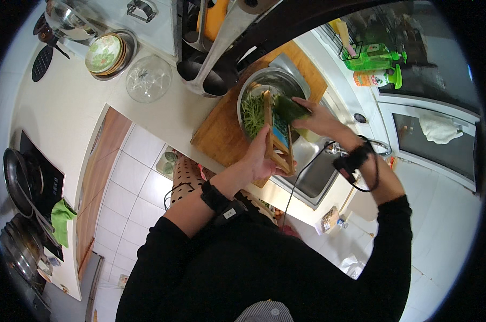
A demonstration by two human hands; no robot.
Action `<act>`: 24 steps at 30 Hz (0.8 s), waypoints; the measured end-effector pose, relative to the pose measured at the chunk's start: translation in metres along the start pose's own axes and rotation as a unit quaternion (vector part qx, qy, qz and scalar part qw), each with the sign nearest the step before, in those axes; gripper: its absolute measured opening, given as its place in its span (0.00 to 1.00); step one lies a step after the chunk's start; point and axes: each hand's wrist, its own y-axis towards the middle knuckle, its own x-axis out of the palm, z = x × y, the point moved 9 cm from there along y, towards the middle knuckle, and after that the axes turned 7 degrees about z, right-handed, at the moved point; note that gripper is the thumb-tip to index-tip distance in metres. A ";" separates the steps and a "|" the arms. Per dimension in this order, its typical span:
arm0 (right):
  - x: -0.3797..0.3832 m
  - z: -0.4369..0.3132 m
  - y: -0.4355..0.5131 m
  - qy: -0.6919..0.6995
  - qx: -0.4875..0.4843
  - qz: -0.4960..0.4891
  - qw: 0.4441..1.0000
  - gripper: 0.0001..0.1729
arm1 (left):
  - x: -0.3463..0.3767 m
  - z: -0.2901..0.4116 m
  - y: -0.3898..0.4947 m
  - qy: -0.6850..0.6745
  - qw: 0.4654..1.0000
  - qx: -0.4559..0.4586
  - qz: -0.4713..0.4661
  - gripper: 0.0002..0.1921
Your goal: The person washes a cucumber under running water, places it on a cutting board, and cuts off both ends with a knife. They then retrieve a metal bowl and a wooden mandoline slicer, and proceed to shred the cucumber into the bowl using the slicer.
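My left hand (260,159) grips the lower end of a wooden-framed grater (268,116), which slants over a stainless steel bowl (285,78). A thick dark-green piece of vegetable (289,108), perhaps a cucumber or squash, is held in my right hand (321,120) against the grater's face. That vegetable is slightly blurred, and it covers part of the grater. Thin green shreds (252,114) lie heaped in the bowl's left side. Beneath the bowl is a wooden cutting board (215,135). A cleaver blade (295,74) shows on the board just beyond the rim, its handle hidden.
A steel sink (317,173) with a faucet (335,148) lies to the right. Hanging ladles (215,82) jut out left of the bowl. On the left counter stand a glass bowl (149,79) and stacked dishes (103,54). Spray bottles (376,77) stand by the window.
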 end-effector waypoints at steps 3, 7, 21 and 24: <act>-0.025 -0.027 -0.077 0.046 -0.019 -0.139 0.989 0.48 | 0.000 0.000 -0.003 -0.003 1.000 -0.007 0.013 0.44; -0.037 -0.061 -0.114 -0.019 -0.080 -0.059 0.995 0.44 | 0.007 0.000 0.001 0.014 1.000 0.000 -0.005 0.44; 0.011 0.087 -0.062 0.440 0.142 0.060 0.884 0.46 | 0.011 0.030 -0.032 0.110 0.993 0.032 -0.029 0.39; 0.033 0.080 -0.096 0.626 0.074 -0.025 0.776 0.50 | 0.027 0.040 -0.044 0.138 0.989 0.037 -0.047 0.34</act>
